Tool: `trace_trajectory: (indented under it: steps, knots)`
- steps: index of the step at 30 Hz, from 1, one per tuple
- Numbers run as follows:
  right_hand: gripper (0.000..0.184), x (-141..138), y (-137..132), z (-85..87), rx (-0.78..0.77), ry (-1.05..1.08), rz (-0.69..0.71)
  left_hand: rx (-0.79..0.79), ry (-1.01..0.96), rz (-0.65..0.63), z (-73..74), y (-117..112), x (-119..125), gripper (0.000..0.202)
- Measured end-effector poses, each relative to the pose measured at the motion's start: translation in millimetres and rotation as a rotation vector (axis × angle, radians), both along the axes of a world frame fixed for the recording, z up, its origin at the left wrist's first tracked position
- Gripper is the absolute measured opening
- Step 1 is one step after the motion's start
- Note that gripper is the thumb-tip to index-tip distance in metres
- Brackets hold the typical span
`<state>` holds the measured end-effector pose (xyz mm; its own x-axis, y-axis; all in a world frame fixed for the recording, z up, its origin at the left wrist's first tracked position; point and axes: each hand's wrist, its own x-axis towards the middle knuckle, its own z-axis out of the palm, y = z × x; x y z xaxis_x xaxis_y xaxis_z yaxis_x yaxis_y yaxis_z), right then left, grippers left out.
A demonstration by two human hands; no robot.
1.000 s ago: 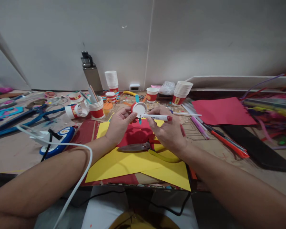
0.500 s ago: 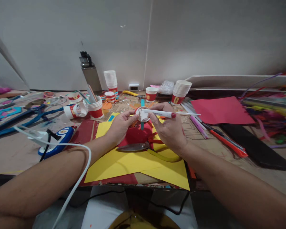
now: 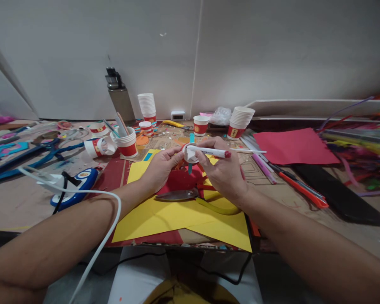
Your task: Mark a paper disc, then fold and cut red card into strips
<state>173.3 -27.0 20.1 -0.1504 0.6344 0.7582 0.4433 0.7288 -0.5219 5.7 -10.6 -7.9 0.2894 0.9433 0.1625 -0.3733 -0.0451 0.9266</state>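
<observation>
My left hand (image 3: 160, 169) pinches the edge of a small round paper cup piece (image 3: 190, 158), white inside with a red rim. Blue strips (image 3: 190, 168) stick out from it, above and below. A white marker (image 3: 215, 152) with a red end is gripped in my right hand (image 3: 227, 173), its other end over the cup piece. Fingers of the right hand also come close to the cup's edge; whether they touch it I cannot tell. Beneath the hands, scissors (image 3: 177, 195) with a yellow handle lie on red paper (image 3: 174, 183) and yellow paper sheets (image 3: 152, 217).
A cup with pens (image 3: 126, 147) and a blue glue gun (image 3: 79, 185) are at left, where a white cable (image 3: 118, 207) crosses my left forearm. Cup stacks (image 3: 237, 124) stand at the back. Right are red paper (image 3: 294, 145), a red cutter (image 3: 304, 190) and a black bar (image 3: 342, 196).
The cup piece has tilted slightly and shifted a little to the right. The marker's red end has moved slightly left. Both hands keep their hold.
</observation>
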Motion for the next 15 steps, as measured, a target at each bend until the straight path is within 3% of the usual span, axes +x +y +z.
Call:
trace_trajectory:
  steps: [15]
  knots:
    - [0.006, -0.5, -0.8, 0.8, 0.016, -0.052, 0.031, 0.012, 0.007, 0.025, -1.4, 1.4, 0.7, 0.032]
